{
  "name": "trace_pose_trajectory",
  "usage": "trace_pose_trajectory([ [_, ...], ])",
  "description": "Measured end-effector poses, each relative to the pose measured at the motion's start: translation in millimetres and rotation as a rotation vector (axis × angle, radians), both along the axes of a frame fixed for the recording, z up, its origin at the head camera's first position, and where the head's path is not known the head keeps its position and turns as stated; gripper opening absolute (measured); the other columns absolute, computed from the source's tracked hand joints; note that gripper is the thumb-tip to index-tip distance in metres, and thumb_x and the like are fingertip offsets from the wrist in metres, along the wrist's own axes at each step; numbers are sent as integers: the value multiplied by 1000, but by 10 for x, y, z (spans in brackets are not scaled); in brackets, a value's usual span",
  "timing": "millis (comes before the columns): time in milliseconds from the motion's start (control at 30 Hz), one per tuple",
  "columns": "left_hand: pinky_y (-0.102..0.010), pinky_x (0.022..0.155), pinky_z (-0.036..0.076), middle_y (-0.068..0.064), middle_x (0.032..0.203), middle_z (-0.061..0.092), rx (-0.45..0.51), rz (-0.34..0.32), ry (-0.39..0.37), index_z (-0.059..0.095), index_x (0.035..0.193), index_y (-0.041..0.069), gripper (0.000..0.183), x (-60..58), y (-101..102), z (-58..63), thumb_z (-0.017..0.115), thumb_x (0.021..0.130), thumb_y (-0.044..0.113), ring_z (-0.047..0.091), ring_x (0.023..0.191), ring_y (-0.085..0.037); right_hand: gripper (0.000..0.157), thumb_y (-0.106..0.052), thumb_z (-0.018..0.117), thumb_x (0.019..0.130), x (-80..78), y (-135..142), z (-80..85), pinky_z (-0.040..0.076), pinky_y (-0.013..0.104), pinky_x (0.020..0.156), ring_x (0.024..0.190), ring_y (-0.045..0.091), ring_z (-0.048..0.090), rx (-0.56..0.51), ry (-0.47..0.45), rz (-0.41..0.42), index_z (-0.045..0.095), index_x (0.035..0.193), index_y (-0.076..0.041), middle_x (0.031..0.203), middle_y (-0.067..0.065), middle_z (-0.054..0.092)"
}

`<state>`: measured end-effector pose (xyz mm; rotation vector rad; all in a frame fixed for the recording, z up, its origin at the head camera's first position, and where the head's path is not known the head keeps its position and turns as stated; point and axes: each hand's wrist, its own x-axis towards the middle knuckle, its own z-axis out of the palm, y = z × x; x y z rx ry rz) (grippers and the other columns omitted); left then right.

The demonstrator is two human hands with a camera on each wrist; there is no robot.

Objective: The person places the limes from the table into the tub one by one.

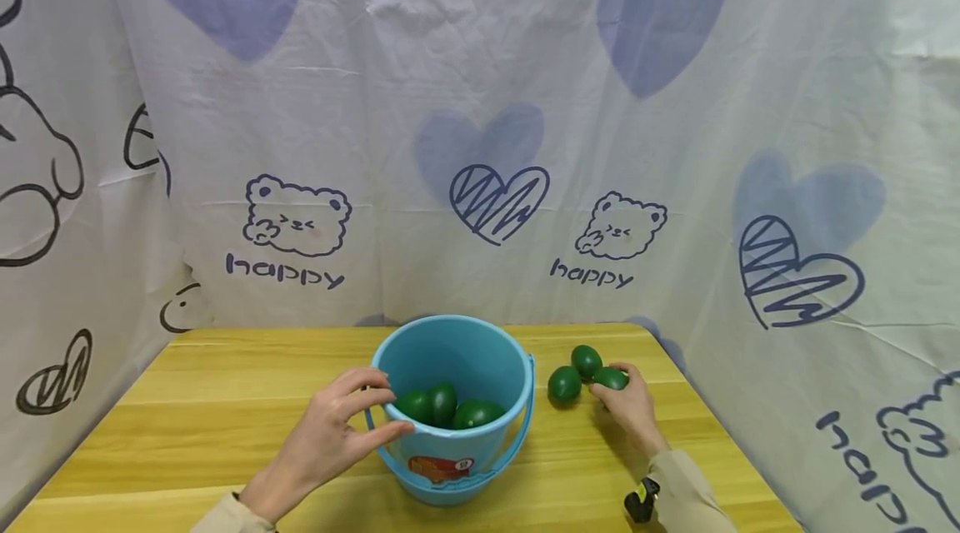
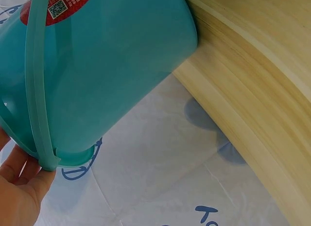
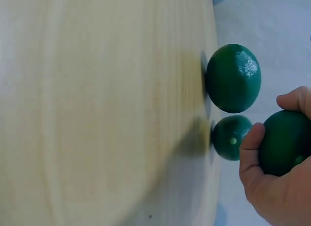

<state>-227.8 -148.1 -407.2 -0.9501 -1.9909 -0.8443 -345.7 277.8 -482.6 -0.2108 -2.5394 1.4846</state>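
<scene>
A light blue bucket (image 1: 450,454) stands upright on the wooden table, with several smooth dark green fruits (image 1: 477,414) inside it. My left hand (image 1: 330,425) holds the bucket's rim at its left side, beside the handle joint; the left wrist view shows the fingertips at that rim. To the right of the bucket, my right hand (image 1: 632,410) grips a glossy oval green fruit (image 3: 284,143) between thumb and fingers. Two more green fruits lie by it: a nearer one (image 1: 564,386) and a farther one (image 1: 587,361). Whether the gripped fruit touches the table is unclear.
The yellow wood-grain table (image 1: 247,408) ends at a printed cloth (image 1: 420,266) that hangs behind it and along both sides. The bucket's blue handle (image 1: 517,441) hangs down across its front. A black device (image 1: 642,501) is strapped at my right wrist.
</scene>
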Motion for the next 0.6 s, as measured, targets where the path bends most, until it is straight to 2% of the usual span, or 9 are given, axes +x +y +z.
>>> trace_pose_trajectory([
  [133, -13, 82, 45, 9, 100, 56, 2, -4, 7, 68, 86, 20, 29, -7, 1, -6, 82, 63, 30, 54, 91, -12, 60, -27, 73, 75, -7, -39, 69, 50, 32, 63, 85, 27, 53, -17, 41, -11, 40, 122, -9, 111, 17, 46],
  [233, -13, 82, 45, 9, 100, 56, 0, 1, 3, 68, 86, 20, 29, -7, 3, -2, 82, 63, 31, 54, 92, -11, 58, -30, 75, 74, 3, -85, 147, 52, 35, 67, 84, 26, 55, -67, 58, 0, 45, 121, -11, 110, 15, 49],
  [467, -12, 82, 45, 10, 100, 55, -4, 11, -5, 68, 85, 20, 29, 8, 8, 9, 82, 63, 32, 54, 91, -11, 56, -30, 76, 72, 28, -182, 311, 48, 38, 75, 97, 28, 51, -47, 78, -1, 51, 121, -16, 116, 12, 49],
  [600, -12, 82, 45, 10, 100, 56, -3, 12, -3, 68, 85, 20, 29, 10, 12, 10, 82, 63, 31, 55, 91, -11, 56, -25, 77, 70, 35, -240, 377, 48, 39, 77, 100, 30, 50, -85, 99, 19, 53, 121, -17, 119, 13, 48],
])
